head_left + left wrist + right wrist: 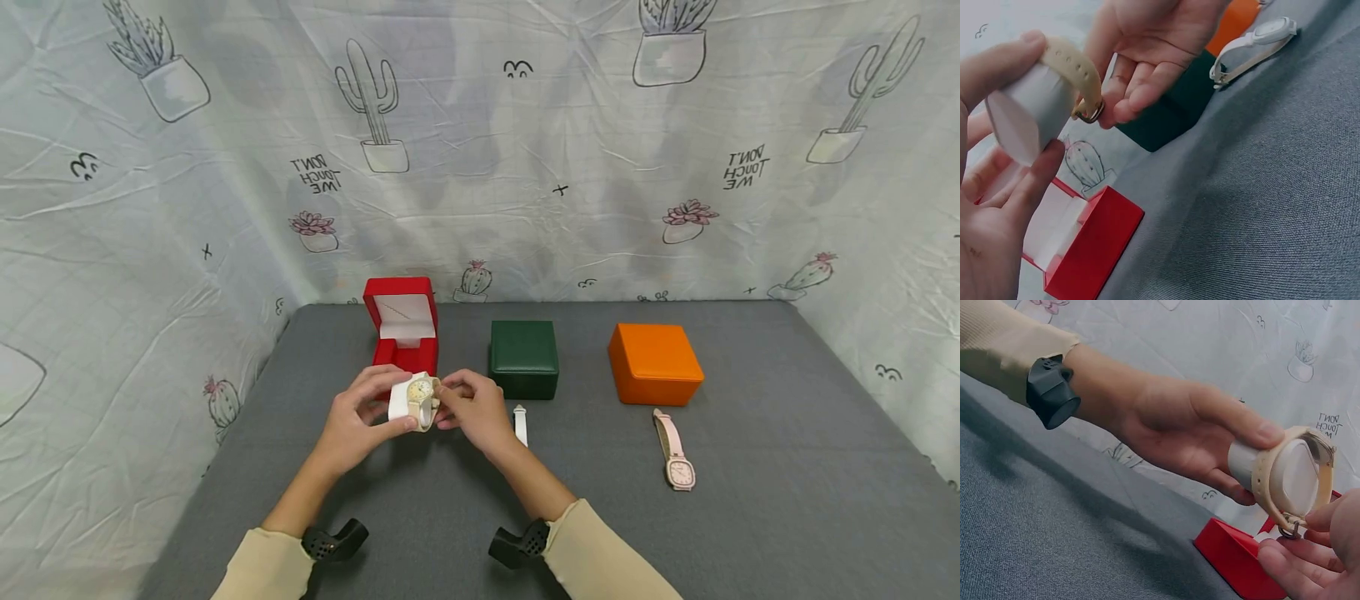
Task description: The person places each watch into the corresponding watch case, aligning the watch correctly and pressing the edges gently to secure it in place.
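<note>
One watch, held in front of the open red box.
Your left hand grips the white pillow inside it; your right hand pinches at the buckle. Rightward: green box, orange box, both lids down.

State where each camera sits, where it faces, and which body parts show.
Head: on the head, facing forward and down at the cream watch; left hand, right hand, forearms and sleeves show.
Left wrist: on that wrist, facing the white cushion inside the watch strap; parts of both hands show.
Right wrist: on that wrist, facing the watch; right hand partly, left hand, forearm and sleeve show.
Both wrist views share the watch, cushion and red box.
</note>
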Demonstrator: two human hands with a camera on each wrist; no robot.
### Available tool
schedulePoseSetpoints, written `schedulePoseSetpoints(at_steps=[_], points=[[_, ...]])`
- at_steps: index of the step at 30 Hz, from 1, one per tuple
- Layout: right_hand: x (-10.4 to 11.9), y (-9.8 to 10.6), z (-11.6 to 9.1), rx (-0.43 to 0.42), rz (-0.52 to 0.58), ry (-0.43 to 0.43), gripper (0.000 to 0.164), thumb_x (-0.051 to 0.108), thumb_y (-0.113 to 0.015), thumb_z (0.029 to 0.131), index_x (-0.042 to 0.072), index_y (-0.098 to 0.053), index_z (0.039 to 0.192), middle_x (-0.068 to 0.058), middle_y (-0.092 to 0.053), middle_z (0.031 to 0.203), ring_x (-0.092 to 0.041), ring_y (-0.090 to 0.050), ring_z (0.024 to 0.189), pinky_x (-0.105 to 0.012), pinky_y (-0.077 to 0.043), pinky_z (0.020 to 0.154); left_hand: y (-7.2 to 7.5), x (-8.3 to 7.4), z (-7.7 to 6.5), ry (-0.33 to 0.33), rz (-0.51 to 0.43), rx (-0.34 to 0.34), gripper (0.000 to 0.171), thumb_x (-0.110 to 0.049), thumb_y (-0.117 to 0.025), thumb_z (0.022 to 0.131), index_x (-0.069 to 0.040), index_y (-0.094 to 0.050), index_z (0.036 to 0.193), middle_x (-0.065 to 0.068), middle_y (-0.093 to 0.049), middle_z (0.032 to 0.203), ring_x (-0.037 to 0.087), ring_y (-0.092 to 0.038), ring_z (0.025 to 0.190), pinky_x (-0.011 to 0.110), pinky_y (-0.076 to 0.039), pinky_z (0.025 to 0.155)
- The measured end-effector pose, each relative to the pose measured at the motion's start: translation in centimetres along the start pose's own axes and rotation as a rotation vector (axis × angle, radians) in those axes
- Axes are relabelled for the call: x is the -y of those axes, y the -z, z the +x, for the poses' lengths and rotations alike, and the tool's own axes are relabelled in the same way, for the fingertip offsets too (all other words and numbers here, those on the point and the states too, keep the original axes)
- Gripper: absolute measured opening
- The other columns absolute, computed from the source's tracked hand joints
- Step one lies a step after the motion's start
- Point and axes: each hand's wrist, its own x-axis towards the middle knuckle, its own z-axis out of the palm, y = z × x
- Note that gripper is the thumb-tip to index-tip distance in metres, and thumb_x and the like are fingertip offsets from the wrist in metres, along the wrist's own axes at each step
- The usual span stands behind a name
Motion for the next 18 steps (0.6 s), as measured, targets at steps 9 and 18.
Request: schedulePoseSetpoints(at_steps=[9,18], points=[[2.9,-0.3,-1.6,-0.029,-0.060,0.037,0.019,0.009,-0.060,0.094,-0.009,-0.065,0.097,-0.029,-0.068,0.079,-0.039,-0.069,0.062,-0.041,-0.060,0.060,0.3,-0.1,0.0,0.064,-0.116,0.062,0.055,0.001,-0.078,0.076,-0.004,-0.058,0.127,0.010,-0.051,0.128,0.016,-0.054,0.111,0.023,-0.054,0.090],[3.6,-0.7,-2.0,-0.051,-0.105,0.071,0.017,0.005,-0.058,0.094,-0.010,-0.067,0.094,-0.028,-0.068,0.074,-0.038,-0.068,0.057,-0.040,-0.058,0.055,0.9,0.1,0.0,0.077,-0.192,0.106,0.049,0.001,-0.076,0.077,-0.002,-0.061,0.123,0.013,-0.053,0.126,0.018,-0.052,0.111,0.027,-0.057,0.087]])
